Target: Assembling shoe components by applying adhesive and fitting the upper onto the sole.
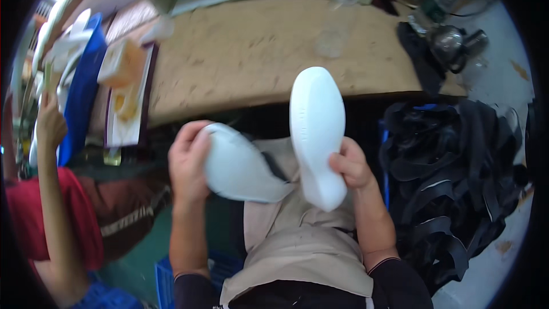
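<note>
My left hand (191,157) grips a shoe upper (237,163) by its rounded end, with the thumb over its edge. Its pale grey bottom faces up, and a black part shows along the inner side. A smooth white foot-shaped shoe last (317,120) stands nearly upright in my right hand (351,164), held low on its right side with the thumb across it. The narrow end of the upper comes close to the last's lower part; whether they touch I cannot tell. Both are over my beige apron (297,252).
A brown-covered table (240,46) lies ahead, with a clear bottle (334,28) on it. Black shoe uppers (452,177) are heaped at the right. Leftward are a tray (126,123), a blue bin (83,91) with white pieces, and another person's arm (51,166).
</note>
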A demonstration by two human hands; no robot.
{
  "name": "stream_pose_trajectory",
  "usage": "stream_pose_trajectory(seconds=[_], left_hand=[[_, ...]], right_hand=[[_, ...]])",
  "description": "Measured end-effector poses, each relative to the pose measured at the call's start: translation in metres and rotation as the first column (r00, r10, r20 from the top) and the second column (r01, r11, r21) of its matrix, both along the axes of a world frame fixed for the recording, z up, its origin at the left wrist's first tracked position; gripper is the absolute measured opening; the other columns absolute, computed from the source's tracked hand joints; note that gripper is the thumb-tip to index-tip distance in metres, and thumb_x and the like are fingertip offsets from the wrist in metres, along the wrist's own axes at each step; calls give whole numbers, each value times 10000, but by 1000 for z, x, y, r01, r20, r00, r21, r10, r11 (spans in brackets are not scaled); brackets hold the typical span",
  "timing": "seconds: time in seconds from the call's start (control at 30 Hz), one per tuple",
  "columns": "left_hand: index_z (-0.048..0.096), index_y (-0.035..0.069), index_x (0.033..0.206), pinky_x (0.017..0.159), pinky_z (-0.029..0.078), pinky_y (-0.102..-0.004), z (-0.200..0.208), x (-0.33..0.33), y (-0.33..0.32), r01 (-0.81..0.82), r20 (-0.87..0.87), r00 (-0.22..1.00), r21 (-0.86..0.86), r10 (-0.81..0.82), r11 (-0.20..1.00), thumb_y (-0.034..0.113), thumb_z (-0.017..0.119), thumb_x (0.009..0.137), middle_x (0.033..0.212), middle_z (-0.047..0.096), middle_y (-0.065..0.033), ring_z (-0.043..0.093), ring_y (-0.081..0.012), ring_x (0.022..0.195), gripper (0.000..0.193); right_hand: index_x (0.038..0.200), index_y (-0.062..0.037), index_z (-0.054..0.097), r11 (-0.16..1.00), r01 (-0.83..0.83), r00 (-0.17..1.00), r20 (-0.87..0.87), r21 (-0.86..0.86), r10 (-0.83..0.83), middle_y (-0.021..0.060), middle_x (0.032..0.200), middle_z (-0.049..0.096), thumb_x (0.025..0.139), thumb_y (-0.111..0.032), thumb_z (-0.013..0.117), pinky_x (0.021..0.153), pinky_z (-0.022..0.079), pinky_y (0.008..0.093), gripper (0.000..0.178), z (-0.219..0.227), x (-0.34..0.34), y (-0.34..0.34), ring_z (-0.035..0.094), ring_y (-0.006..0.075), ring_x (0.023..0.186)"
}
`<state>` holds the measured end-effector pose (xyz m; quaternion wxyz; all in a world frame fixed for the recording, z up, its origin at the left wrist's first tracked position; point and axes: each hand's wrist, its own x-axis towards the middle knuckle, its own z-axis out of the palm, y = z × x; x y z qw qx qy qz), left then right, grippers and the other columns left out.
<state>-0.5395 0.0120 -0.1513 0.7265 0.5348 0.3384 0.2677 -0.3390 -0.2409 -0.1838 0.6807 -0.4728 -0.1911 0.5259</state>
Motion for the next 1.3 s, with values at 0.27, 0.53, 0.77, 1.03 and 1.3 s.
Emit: stream_pose_trajectory(seconds=[0.27, 0.53, 0.77, 1.03, 1.3], left_hand=[[670, -24, 1198, 833, 508, -257, -119, -54, -11, -24, 98, 992, -511, 86, 859, 304, 491, 1093, 1091, 705, -111, 633, -150, 950, 388], [703, -32, 1198, 798, 557, -224, -105, -80, -21, -16, 121, 991, -314, 56, 949, 221, 548, 1078, 1048, 745, -99, 670, -113, 863, 320], [720, -37, 1185, 770, 540, -211, -84, -77, -17, 35, 113, 994, -256, -6, 966, 214, 573, 1067, 1022, 756, -94, 658, -104, 834, 314], [729, -37, 1168, 723, 528, -199, -67, -70, -19, 57, 89, 995, -197, -40, 979, 179, 563, 1064, 1000, 754, -86, 640, -89, 804, 291], [740, -37, 1141, 690, 499, -206, -62, -70, -27, 12, 17, 1000, -107, -10, 994, 166, 551, 1057, 948, 751, -67, 612, -85, 761, 290]], right_hand=[[1320, 90, 551, 990, -132, 990, 45, -40, 134, 184, 1135, 709, 918, -187, 679, 739, 555, 264, 505, -46, -100, 27, 691, 217, 851], [1137, 80, 651, 918, -338, 897, 223, -209, 381, 156, 945, 737, 978, -233, 624, 657, 529, 275, 352, -50, -119, 27, 668, 200, 727], [992, 65, 671, 922, -306, 850, 369, -236, 376, 133, 787, 725, 1007, -262, 601, 585, 503, 283, 335, -36, -119, 50, 633, 196, 599], [1017, 87, 658, 928, -301, 862, 354, -218, 363, 124, 784, 709, 1025, -357, 593, 558, 493, 248, 449, -29, -115, 51, 617, 163, 598], [1002, 60, 673, 920, -313, 815, 431, -235, 387, 145, 792, 726, 1008, -279, 605, 592, 518, 298, 346, -21, -111, 53, 649, 229, 592]])
